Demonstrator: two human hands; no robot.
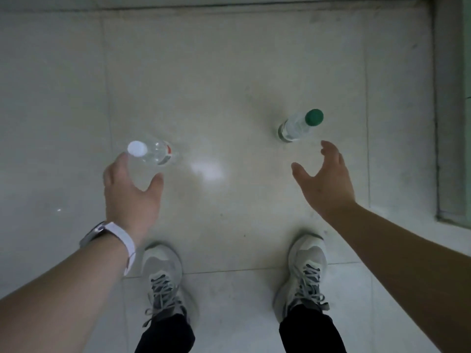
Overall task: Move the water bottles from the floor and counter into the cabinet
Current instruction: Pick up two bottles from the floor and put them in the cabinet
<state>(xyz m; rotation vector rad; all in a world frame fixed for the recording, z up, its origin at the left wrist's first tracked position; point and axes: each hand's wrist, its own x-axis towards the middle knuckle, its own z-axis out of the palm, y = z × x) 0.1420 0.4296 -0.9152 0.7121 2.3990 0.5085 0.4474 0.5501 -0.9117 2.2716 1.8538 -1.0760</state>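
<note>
I stand on a pale tiled floor (229,72) and look straight down at two clear water bottles, both on the tiles in front of my feet and well apart from each other. My left hand (131,197) is round the white-capped bottle (153,154), which stands ahead of my left shoe (163,273). The fingers (118,163) curl against its outer side near the cap and the thumb (155,182) curves in against the other side, so the bottle sits in the crook between them. This bottle has a red mark on its label. My right hand (326,184) is open, fingers spread and thumb wide, palm turned toward the green-capped bottle (297,127). It holds nothing and a gap of bare tile shows between its fingertips and the bottle. That bottle stands ahead of my right shoe (305,271). A white band (119,238) is on my left wrist. A greenish frame (448,123) runs along the right edge of the floor.
</note>
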